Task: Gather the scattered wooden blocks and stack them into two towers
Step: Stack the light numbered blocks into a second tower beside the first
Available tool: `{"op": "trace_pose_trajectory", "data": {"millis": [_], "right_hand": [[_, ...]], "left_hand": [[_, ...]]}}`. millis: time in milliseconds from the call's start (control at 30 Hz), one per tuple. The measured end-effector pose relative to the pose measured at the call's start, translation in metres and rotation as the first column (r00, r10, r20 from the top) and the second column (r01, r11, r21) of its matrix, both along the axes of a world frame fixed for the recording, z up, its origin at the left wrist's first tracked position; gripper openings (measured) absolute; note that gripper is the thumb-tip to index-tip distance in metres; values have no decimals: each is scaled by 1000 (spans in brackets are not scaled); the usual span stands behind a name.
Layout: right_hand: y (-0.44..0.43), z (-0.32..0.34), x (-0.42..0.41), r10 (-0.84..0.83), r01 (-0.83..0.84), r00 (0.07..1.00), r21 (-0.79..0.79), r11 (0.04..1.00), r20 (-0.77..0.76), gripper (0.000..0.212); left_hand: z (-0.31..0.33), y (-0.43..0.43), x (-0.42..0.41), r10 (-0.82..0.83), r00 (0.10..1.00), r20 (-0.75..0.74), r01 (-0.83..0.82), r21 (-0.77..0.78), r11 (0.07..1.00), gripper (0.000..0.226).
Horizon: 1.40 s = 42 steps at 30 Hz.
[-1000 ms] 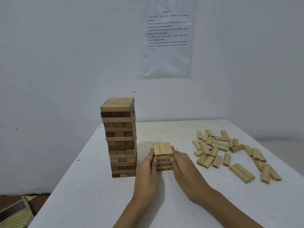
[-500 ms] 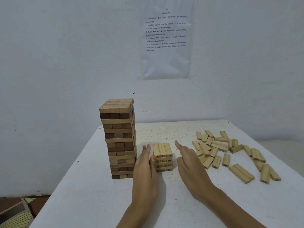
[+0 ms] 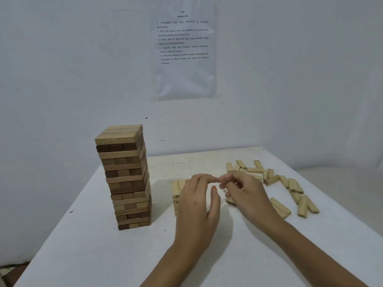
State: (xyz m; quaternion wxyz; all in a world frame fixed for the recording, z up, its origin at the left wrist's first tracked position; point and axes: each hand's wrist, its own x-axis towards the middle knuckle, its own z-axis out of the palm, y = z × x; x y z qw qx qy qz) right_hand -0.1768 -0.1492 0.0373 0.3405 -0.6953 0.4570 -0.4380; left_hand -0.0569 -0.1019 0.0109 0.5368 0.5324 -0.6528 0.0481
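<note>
A tall tower of mixed light and dark brown wooden blocks [image 3: 125,177] stands finished on the left half of the white worktop [image 3: 103,255]. Its layers cross at right angles, and its sides are slightly uneven.

Just to its right, but apart from it, sits a short stack of pale wooden blocks [image 3: 176,190], the start of the second tower. It is mostly hidden behind the left hand [image 3: 196,206]. That hand hovers over the stack with its fingers loosely curled and grasps nothing that I can see.

The right hand [image 3: 249,196] is level with it, and their fingertips nearly meet. Its fingers are bent in over a pale loose block [image 3: 230,201] lying on the worktop beneath it. Blur hides whether it pinches anything, so I cannot tell.

The scattered pale wooden blocks [image 3: 292,186] lie flat to the right of the short stack. The right hand is between the two, so it is the nearer hand for the next pick. Their long axes point many ways, though most run roughly away from the person. Each will probably need turning to lie across the layer below.

The blocks are smooth, square-edged bars of plain light wood. A printed sheet in a clear sleeve [image 3: 184,54] hangs on the wall behind.
</note>
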Motion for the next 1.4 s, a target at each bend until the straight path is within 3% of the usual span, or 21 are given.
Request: {"op": "trace_pose_trajectory", "data": {"millis": [200,367,467,567,667,900,1100,1200,1300,1400], "right_hand": [[-18,-9,-52,-114,116,990,23,993,-81,31],[-35,-19,-96,-198,209,939,11,978,-281,26],[-41,-29,-116,-205,242,900,50,969,-384,15],[-42,-38,-125,-172,230,888,89,969,-428,23],[-40,-40,-124,-160,223,872,84,971,-462,29],[-42,-37,-117,-123,232,851,155,960,-511,36],[-39,-34,-122,-90,174,950,269,947,-298,9],[-38,-35,-122,-89,123,988,288,950,-130,8],[-43,-35,-121,-227,219,974,230,948,11,12],[-51,-33,-118,-235,187,959,269,945,159,21]], "left_hand": [[-3,-33,-34,-158,986,55,147,165,975,27],[-16,-53,-63,-253,966,52,224,314,923,19],[-23,-60,-79,-279,960,24,247,395,885,36],[-30,-66,-92,-300,952,68,235,470,851,58],[-34,-68,-98,-296,949,109,215,463,860,57],[-34,-67,-99,-304,939,-160,344,418,841,60],[-28,-61,-100,-377,817,-436,540,349,766,60],[-23,-60,-101,-360,714,-601,618,300,726,57],[-16,-60,-99,-301,612,-731,662,265,701,48],[-12,-60,-98,-231,451,-862,739,215,639,40]]}}
